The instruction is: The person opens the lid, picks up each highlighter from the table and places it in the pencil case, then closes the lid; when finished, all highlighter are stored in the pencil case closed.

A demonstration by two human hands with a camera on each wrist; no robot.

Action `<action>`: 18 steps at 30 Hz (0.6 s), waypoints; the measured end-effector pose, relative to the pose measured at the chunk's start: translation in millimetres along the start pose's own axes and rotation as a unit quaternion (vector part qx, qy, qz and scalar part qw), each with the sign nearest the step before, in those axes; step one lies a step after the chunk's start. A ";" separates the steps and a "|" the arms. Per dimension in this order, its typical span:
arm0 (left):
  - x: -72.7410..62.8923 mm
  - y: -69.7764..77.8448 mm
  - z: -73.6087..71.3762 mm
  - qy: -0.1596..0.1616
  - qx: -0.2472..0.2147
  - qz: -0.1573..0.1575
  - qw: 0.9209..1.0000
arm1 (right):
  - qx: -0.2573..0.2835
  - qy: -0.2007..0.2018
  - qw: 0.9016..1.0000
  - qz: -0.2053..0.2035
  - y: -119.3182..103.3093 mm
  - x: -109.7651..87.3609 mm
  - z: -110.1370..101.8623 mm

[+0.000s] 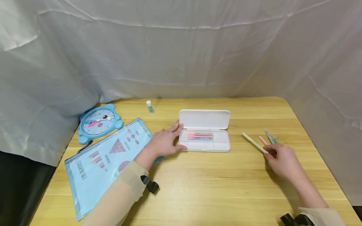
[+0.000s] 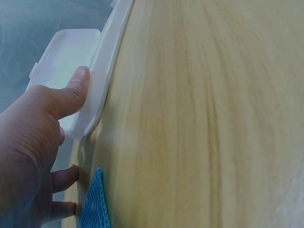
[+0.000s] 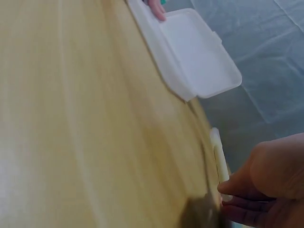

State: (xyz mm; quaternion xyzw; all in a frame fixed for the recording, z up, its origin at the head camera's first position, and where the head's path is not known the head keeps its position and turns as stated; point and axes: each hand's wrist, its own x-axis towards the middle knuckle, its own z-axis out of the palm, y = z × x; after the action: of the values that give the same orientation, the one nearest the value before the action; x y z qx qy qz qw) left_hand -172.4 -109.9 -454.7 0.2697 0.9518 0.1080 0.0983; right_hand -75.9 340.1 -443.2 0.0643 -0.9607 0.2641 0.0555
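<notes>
A white plastic pencil case (image 1: 221, 146) lies with its lid (image 1: 204, 119) raised, several coloured pens (image 1: 200, 136) in its back compartment. My left hand (image 1: 166, 142) holds the case at its left end, thumb on the front edge and index finger by the hinge side. In the left wrist view, the thumb (image 2: 76, 92) lies against the case wall. My right hand (image 1: 285, 161) pinches one end of a pale yellow pen (image 1: 253, 142), which points toward the case. Just beyond those fingers lie a pink pen (image 1: 263, 140) and greenish pens (image 1: 270, 136), partly hidden by the hand.
Left of the case, a blue zip pouch (image 1: 107, 175) with printed charts lies under my left forearm. Behind it are a blue toy clock (image 1: 99, 122) and an upright glue stick (image 1: 150, 107). Grey cloth (image 1: 181, 56) hangs around the wooden table (image 1: 215, 188).
</notes>
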 end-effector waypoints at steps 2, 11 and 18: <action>0.1 0.3 -0.1 0.000 0.000 -0.001 1.000 | 0.013 0.011 1.000 -0.004 -3.3 3.0 -3.3; -0.4 -0.2 0.1 0.000 -0.010 0.001 1.000 | 0.035 0.054 0.996 -0.057 -28.1 27.3 -16.8; 1.2 -0.2 0.6 -0.003 -0.009 -0.002 1.000 | 0.022 0.071 0.992 -0.106 -54.1 47.8 -14.2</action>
State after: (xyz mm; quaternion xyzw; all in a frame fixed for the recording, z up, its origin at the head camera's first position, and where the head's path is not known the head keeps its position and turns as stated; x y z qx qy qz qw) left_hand -173.4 -109.3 -455.5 0.2671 0.9511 0.1157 0.1037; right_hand -113.8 296.8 -397.2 0.1481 -0.9362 0.2815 0.1497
